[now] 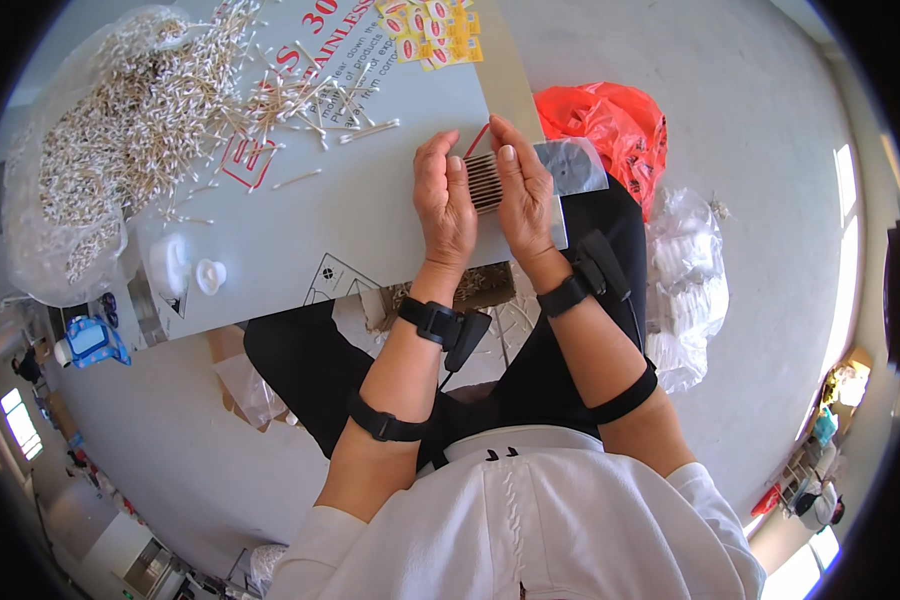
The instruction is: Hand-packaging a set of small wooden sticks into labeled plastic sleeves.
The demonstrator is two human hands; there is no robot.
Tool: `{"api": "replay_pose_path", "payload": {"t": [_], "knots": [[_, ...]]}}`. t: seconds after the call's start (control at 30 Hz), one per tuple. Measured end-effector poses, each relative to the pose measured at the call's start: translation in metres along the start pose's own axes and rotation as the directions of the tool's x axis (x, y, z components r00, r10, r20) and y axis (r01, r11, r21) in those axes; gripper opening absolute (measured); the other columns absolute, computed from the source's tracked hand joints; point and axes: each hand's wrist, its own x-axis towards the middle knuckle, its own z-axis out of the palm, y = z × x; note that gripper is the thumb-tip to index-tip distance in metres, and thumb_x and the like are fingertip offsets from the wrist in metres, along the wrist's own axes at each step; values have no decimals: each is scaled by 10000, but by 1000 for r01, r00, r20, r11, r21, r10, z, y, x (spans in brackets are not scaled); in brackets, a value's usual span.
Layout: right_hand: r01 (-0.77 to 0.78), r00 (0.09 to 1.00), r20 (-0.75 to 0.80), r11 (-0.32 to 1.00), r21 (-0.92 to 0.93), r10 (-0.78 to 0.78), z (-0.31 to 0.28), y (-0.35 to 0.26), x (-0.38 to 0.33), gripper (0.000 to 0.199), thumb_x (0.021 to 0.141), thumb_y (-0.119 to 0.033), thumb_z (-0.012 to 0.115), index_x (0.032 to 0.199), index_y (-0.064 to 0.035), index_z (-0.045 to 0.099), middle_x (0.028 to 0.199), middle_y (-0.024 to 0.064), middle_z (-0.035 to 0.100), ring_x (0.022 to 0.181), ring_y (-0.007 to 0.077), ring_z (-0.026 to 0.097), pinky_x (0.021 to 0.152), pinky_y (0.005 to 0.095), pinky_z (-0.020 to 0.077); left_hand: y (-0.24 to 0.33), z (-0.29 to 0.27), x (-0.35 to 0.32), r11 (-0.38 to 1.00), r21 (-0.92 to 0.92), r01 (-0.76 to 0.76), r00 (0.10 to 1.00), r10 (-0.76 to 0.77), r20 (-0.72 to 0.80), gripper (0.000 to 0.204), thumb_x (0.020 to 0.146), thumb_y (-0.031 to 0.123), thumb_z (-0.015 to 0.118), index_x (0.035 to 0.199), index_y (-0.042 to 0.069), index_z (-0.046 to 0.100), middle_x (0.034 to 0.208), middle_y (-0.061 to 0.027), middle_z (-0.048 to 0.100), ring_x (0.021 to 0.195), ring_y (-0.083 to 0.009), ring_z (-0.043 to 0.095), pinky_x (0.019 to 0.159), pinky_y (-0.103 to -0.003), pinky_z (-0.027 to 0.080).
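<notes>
Both hands are over the near right part of the grey table (360, 225). Between them lies a tight row of cotton swabs (484, 183), their brown sticks parallel and running from hand to hand. The swab ends are covered by my palms and fingers. My left hand (443, 205) is closed on the left side of the row, thumb on top. My right hand (526, 195) closes on the right side, its thumb also on top. A thin red strip (478, 139) slants between the fingertips. Beside my right hand lies a clear, greyish flat packet (573, 166).
A large heap of loose cotton swabs (120, 120) spills from a clear bag at the left. Yellow labels (432, 30) lie at the far edge. A small white cap (210, 276) sits at front left. A red plastic bag (610, 125) and clear bagged white packs (685, 285) are at right.
</notes>
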Motion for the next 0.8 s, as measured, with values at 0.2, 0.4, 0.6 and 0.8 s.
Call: {"api": "replay_pose_path", "payload": {"t": [0.2,0.4,0.6,0.8], "knots": [[175,958,275,919,-353,-77,-38,-27,11,381,878,-60,530,1255,-15,490,1318,139,482,1240,276,436,1027,351,343,26,-24,-10,730,600,-329,872,-8,489,649,847,232,591,1387,22,298,1473,-178,242,1372,-325,215,1097,-501,172],[647,711,703,398,-651,-5,-55,-28,8,493,858,-192,547,1327,-102,428,1406,49,398,1324,203,330,1116,421,191,16,-29,-19,589,700,-404,852,-37,523,663,852,287,583,1408,57,305,1476,-130,276,1380,-259,230,1110,-491,159],[654,717,696,363,-663,-20,-56,-23,4,502,870,-203,538,1344,-102,407,1409,49,394,1334,204,315,1115,421,192,12,-31,-14,569,693,-442,845,6,534,641,865,309,565,1404,65,320,1465,-124,304,1372,-257,250,1111,-488,158],[554,797,603,425,-716,-23,-59,-33,-8,532,844,-212,580,1338,-102,415,1418,52,384,1335,211,314,1114,412,201,7,-36,-19,556,704,-441,856,26,516,618,902,335,502,1424,88,284,1484,-104,268,1382,-246,224,1111,-495,138]]}}
